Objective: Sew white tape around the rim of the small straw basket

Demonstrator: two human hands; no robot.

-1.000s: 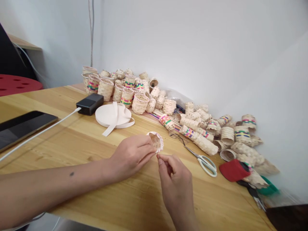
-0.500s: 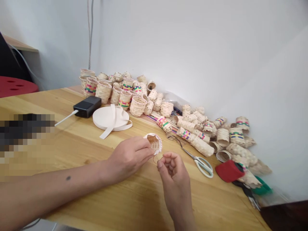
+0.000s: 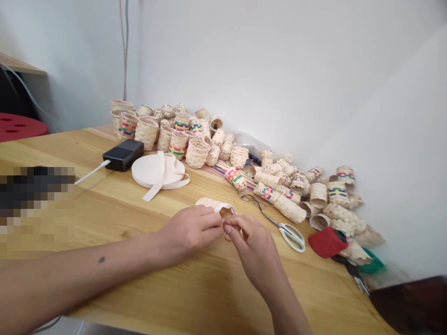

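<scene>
My left hand (image 3: 190, 231) is closed around a small woven basket (image 3: 209, 203), which lies tilted on its side with its mouth turned to the right. The brown inside shows, and stitching runs along the pale rim. Right at that rim, the thumb and fingertips of my right hand (image 3: 254, 246) are pinched together. A thin reddish thread (image 3: 227, 238) loops just below them; whether a needle is between the fingertips cannot be made out. The two hands touch or nearly touch at the rim, and my left fingers hide the basket's near side.
Behind lie many woven baskets (image 3: 197, 153), a roll of white tape (image 3: 157, 174) and a black power bank (image 3: 123, 155) with a white cable. Right of my hands are scissors (image 3: 291, 237), eyeglasses (image 3: 252, 200) and a red spool-like object (image 3: 326, 242). A blurred-out patch covers the left.
My right hand has moved up and left to the basket's rim. The basket has turned so that more of its outer side shows. The view has shifted slightly.
</scene>
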